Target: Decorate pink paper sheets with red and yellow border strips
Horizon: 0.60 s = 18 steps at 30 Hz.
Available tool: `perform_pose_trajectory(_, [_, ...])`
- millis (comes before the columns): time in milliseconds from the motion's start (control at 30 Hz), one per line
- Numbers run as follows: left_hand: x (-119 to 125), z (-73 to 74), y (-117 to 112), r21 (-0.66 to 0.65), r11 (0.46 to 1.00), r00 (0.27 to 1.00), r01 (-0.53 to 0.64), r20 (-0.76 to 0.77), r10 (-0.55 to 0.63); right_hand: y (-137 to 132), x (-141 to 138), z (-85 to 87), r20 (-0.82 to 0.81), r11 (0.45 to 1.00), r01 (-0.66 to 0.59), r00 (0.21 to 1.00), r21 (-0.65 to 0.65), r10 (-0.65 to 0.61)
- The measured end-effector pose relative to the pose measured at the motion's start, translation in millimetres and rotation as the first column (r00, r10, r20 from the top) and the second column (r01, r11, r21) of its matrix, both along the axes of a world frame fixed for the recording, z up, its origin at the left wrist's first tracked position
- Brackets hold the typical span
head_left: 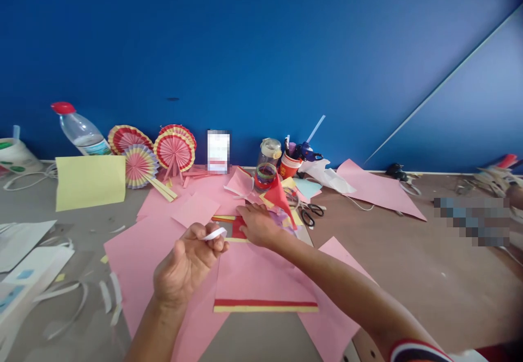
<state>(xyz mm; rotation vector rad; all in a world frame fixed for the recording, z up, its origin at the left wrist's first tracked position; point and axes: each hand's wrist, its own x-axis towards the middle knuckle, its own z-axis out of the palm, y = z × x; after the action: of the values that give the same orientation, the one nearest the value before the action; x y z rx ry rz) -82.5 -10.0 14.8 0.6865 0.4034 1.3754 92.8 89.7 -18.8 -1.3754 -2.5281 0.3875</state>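
Observation:
My left hand is raised palm-up, with its fingers curled and pinching a short curled white strip. My right hand reaches across to the middle of the table, its fingers stretched out over the papers beside a red piece of paper. Below it lies a pink sheet edged with red and yellow bands along its near side. Under both arms spread larger pink sheets. Right of my right hand are a folded red paper and black-handled scissors.
Pleated paper fans stand at the back, near a tilted bottle, a yellow card and a phone. A lidded cup and a paper cup of tools stand by the blue wall. White strips lie at left.

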Motion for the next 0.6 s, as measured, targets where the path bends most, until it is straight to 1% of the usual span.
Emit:
perform_pose_trajectory(100, [2.1,1.2,0.5,0.009,1.000,1.000,0.026,0.007,-0.026,7.6,2.6,-10.3,-0.045,0.998,0.045,0.998,-0.038,-0.046])
perform_pose_trajectory(200, [3.2,2.6,0.6,0.006,1.000,1.000,0.010,-0.008,-0.010,21.7,12.9,-15.6,-0.121,0.994,0.094,0.988,-0.051,-0.099])
perform_pose_trajectory(300, [3.3,1.5,0.4,0.007,1.000,1.000,0.004,-0.014,-0.004,39.5,28.5,-12.0,-0.184,0.988,0.156,0.970,-0.016,-0.157])
perform_pose_trajectory(400, [3.7,-1.9,0.6,0.009,1.000,1.000,0.005,-0.022,-0.005,51.9,44.1,-4.6,-0.202,0.970,0.238,0.954,0.057,-0.223])
perform_pose_trajectory(500, [5.1,-4.8,0.9,0.002,1.000,0.999,0.015,-0.031,-0.015,53.4,53.3,-1.1,-0.203,0.952,0.276,0.947,0.129,-0.247])
perform_pose_trajectory(600, [6.8,-6.0,0.9,0.008,0.999,0.999,0.041,-0.015,-0.041,47.0,55.9,-2.4,-0.210,0.959,0.243,0.955,0.145,-0.210])
